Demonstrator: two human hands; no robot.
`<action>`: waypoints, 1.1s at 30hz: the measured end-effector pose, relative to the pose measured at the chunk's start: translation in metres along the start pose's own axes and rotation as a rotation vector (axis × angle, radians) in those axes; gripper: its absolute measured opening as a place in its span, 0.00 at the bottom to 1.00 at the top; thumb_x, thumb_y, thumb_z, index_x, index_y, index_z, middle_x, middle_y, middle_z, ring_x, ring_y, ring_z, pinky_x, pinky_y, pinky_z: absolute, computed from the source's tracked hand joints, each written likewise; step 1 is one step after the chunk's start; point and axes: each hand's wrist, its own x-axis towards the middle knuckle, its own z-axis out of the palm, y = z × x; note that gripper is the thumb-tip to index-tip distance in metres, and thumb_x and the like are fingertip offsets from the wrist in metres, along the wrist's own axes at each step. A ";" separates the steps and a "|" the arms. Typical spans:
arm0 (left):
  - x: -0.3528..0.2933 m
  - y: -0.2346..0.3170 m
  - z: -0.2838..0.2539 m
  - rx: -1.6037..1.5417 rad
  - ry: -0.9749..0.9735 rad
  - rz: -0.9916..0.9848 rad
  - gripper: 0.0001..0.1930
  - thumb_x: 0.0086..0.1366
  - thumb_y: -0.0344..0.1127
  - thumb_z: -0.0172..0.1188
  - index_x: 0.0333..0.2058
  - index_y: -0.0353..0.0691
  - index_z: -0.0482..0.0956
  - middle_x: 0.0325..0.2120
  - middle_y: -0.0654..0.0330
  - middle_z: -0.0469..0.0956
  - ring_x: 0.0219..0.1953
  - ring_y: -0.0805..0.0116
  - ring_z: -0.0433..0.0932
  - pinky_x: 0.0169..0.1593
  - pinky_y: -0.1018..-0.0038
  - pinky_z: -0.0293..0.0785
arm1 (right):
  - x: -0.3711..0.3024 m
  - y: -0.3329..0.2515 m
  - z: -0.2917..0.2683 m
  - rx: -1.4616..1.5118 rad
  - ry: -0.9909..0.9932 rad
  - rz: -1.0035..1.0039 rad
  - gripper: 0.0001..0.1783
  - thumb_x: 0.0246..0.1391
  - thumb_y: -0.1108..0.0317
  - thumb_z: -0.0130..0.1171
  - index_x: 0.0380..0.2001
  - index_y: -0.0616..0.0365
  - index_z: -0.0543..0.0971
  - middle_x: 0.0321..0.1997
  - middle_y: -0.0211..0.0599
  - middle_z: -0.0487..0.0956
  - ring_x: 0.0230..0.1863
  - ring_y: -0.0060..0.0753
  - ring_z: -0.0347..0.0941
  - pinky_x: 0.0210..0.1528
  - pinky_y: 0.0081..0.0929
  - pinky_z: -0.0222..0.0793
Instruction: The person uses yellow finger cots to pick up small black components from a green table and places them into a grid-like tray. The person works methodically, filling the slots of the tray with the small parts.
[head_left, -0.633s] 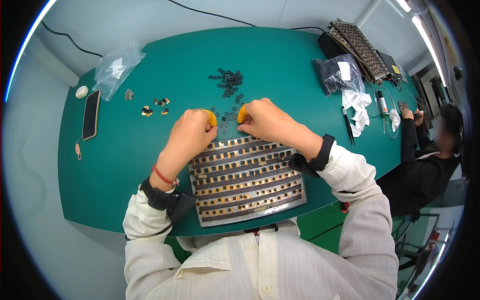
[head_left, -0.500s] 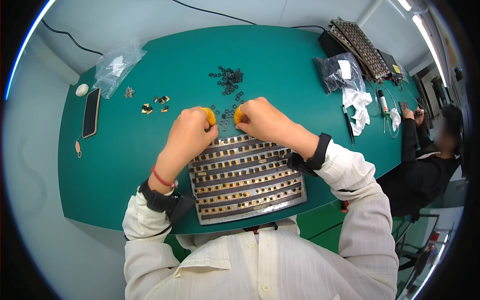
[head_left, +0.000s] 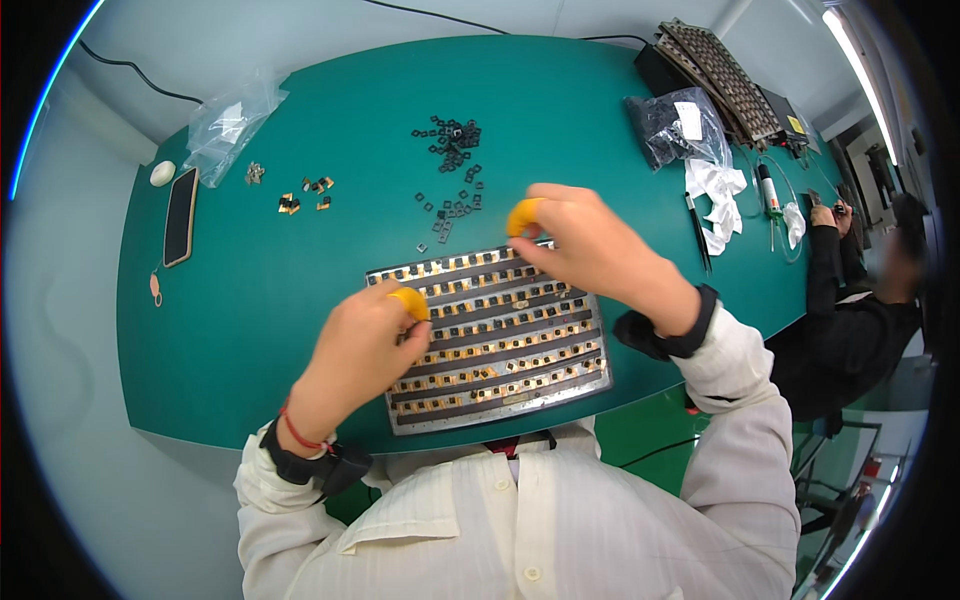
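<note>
A metal tray (head_left: 520, 406) lies near the table's front edge. Rows of small gold-coloured pieces with black squares on them run across it, between dark strips. My left hand (head_left: 362, 345), with a yellow finger cover, is pinched over the tray's left part. Over the far right edge of the tray is my right hand (head_left: 590, 238), also wearing a yellow cover, with thumb and finger pressed together. What either pinch holds is too small to make out. Beyond the tray, small black square frames (head_left: 455, 145) lie in a loose heap, with several scattered nearer.
At left lie a phone (head_left: 180, 218), a clear plastic bag (head_left: 232, 125) and small gold-and-black pieces (head_left: 289, 204). At right are a bag of black parts (head_left: 668, 130), white tissue (head_left: 722, 200), tweezers (head_left: 698, 230) and stacked trays (head_left: 725, 85). A co-worker (head_left: 850, 340) sits at far right.
Both hands have parted from the tray's far edge. My left hand has come nearer, over the tray; my right has moved right along its far edge. The tray's far rows are uncovered.
</note>
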 end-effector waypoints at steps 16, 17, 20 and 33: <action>-0.061 -0.007 -0.001 0.227 -0.009 -0.103 0.07 0.57 0.32 0.67 0.29 0.33 0.82 0.25 0.55 0.75 0.28 0.56 0.77 0.32 0.65 0.73 | -0.122 0.004 -0.028 0.013 0.049 0.310 0.09 0.46 0.75 0.68 0.32 0.65 0.81 0.28 0.41 0.74 0.28 0.41 0.74 0.30 0.33 0.69; -0.064 -0.004 0.001 0.286 0.013 -0.088 0.08 0.58 0.34 0.67 0.28 0.34 0.82 0.25 0.55 0.75 0.28 0.54 0.77 0.32 0.63 0.72 | -0.125 0.003 -0.026 0.011 0.033 0.297 0.08 0.47 0.75 0.68 0.32 0.65 0.81 0.29 0.41 0.74 0.29 0.41 0.74 0.30 0.34 0.69; -0.071 0.007 0.007 0.416 0.002 -0.084 0.13 0.59 0.36 0.67 0.22 0.33 0.79 0.21 0.53 0.73 0.25 0.52 0.76 0.28 0.62 0.70 | -0.128 -0.003 -0.020 -0.005 -0.017 0.265 0.08 0.48 0.73 0.67 0.31 0.65 0.81 0.30 0.41 0.73 0.32 0.43 0.73 0.33 0.35 0.70; -0.065 0.015 -0.005 0.317 -0.201 -0.155 0.22 0.61 0.41 0.66 0.15 0.29 0.75 0.14 0.50 0.71 0.17 0.47 0.72 0.24 0.60 0.66 | -0.126 -0.015 0.008 -0.095 -0.023 0.240 0.08 0.53 0.67 0.64 0.29 0.63 0.82 0.27 0.40 0.75 0.30 0.43 0.75 0.32 0.36 0.72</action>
